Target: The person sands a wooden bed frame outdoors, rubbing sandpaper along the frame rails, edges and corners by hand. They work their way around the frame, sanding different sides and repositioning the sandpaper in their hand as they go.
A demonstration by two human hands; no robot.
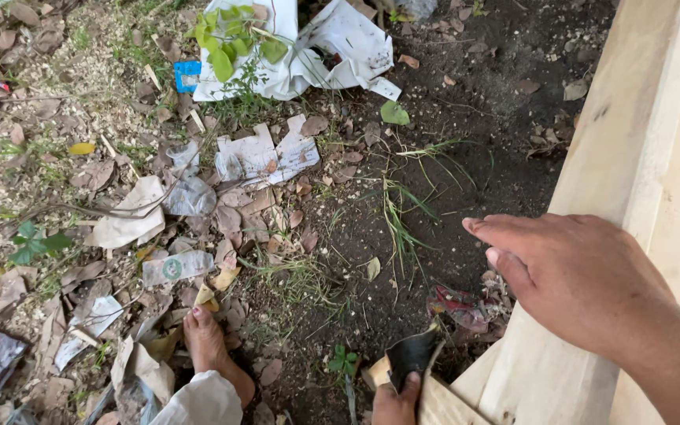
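Littered dirt ground (371,236), right hand (568,283) flat and spread at pale plank's (639,157) edge, left hand (395,403) pinching dark sandpaper (411,356).

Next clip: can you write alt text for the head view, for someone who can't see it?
A person's right hand lies flat, fingers spread, on a pale wooden plank, while the left hand pinches a dark folded sheet at the plank's lower edge. Their bare foot stands on littered soil.

Outdoors, daylight | dark soil ground (466,94) | dry leaves (230,220), grass tufts (399,212) | scattered plastic litter (176,267), white paper scraps (265,157)
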